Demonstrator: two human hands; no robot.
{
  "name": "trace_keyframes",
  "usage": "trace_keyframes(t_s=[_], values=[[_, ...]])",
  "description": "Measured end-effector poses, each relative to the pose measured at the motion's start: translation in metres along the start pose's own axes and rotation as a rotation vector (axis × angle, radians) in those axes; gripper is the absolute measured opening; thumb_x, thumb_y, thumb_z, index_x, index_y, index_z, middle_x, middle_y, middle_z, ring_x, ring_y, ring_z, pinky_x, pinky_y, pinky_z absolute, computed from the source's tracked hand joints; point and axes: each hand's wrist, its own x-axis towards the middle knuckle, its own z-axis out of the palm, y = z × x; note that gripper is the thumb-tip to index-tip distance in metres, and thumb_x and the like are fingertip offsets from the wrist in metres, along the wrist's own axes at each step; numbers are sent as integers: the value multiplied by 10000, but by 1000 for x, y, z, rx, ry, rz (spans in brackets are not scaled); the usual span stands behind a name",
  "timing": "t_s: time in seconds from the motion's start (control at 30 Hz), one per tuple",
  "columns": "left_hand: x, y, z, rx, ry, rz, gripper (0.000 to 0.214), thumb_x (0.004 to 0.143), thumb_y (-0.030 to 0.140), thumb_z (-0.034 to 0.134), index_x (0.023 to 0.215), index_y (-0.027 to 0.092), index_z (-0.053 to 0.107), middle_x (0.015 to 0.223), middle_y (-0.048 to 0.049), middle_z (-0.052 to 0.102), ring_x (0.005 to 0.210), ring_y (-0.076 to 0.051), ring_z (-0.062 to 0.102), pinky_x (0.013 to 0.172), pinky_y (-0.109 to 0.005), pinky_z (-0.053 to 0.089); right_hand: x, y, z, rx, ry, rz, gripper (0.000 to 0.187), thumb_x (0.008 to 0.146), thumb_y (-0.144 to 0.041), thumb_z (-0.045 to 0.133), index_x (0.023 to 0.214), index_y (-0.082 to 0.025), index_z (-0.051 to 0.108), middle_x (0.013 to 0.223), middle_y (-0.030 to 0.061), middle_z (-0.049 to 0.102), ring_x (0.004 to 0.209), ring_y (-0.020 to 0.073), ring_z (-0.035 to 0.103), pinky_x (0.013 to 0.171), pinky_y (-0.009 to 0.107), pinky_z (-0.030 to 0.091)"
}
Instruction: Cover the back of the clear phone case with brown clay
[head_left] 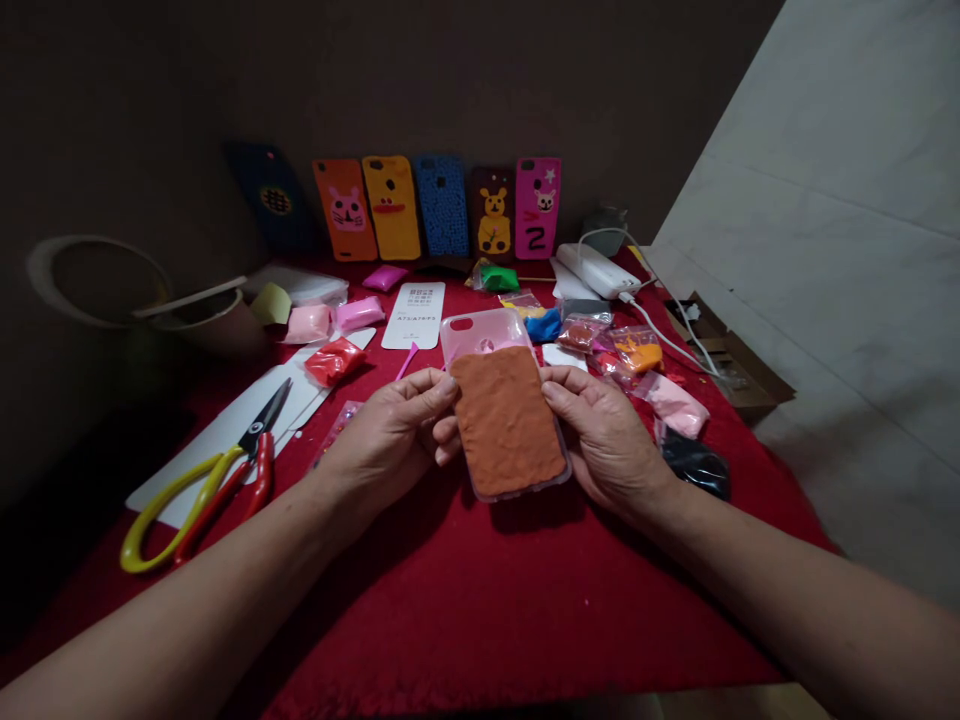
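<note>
Between my hands is a clear phone case (pixel 486 326), tilted up above the red cloth. Brown clay (pixel 510 425) covers its lower part in a bumpy sheet, while the top strip with the camera hole is bare. My left hand (pixel 412 415) grips the case's left edge, thumb on the clay's border. On the opposite edge, my right hand (pixel 600 425) holds it with the thumb in front; its other fingers are mostly hidden behind. A pink modelling tool (pixel 407 360) lies just beyond my left hand.
Scissors (pixel 217 480) with yellow and red handles lie on white card at the left. Several decorated phone cases (pixel 441 205) lean against the back wall. Clay packets (pixel 637 348) crowd the right side, near a white power bank (pixel 598 270) with cables. A cardboard box (pixel 739 365) stands beyond the table's right edge.
</note>
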Motion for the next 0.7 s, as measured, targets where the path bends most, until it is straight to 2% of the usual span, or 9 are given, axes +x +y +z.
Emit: trace_keyframes(t_s=[0.17, 0.23, 0.37, 0.5, 0.6, 0.7], values=[[0, 0, 0, -12, -17, -12, 197, 853, 236, 633, 706, 150, 535, 484, 34, 428, 406, -68, 389, 397, -162, 353, 2, -2, -4, 29, -11, 0, 60, 773, -297, 690, 775, -242, 665, 777, -14, 672, 732, 154, 604, 809, 344, 482], [0, 1, 1, -12, -44, -34, 200, 864, 234, 617, 703, 150, 533, 479, 34, 425, 402, -66, 391, 393, -159, 358, 4, -4, -6, 52, 13, -2, 96, 788, -316, 662, 738, -234, 668, 769, -8, 671, 737, 151, 598, 819, 337, 479], [-2, 1, 3, -9, -71, -66, 193, 857, 222, 625, 700, 151, 539, 473, 36, 433, 394, -62, 379, 375, -152, 359, 7, -7, -8, 105, 9, 50, 166, 821, -354, 605, 727, -232, 666, 788, 11, 690, 880, 199, 635, 910, 400, 470], [-3, -1, 4, -17, -89, -94, 170, 856, 228, 634, 728, 152, 551, 476, 45, 432, 387, -53, 354, 362, -143, 354, 6, -8, -4, 135, -9, 89, 138, 852, -345, 588, 808, -247, 675, 858, 19, 714, 995, 239, 637, 939, 459, 472], [-2, -3, 3, -38, -121, -91, 154, 863, 230, 633, 752, 148, 563, 500, 45, 446, 397, -50, 365, 366, -142, 364, 4, -8, -1, 154, 15, 91, 147, 888, -325, 561, 879, -245, 684, 948, 25, 725, 1019, 229, 636, 951, 445, 475], [-1, -3, 3, -84, -160, -71, 135, 885, 239, 609, 795, 144, 578, 563, 29, 493, 424, -52, 395, 379, -150, 387, 2, -7, -1, 160, 35, 124, 236, 940, -306, 482, 877, -219, 692, 957, 46, 730, 987, 210, 646, 957, 423, 476]])
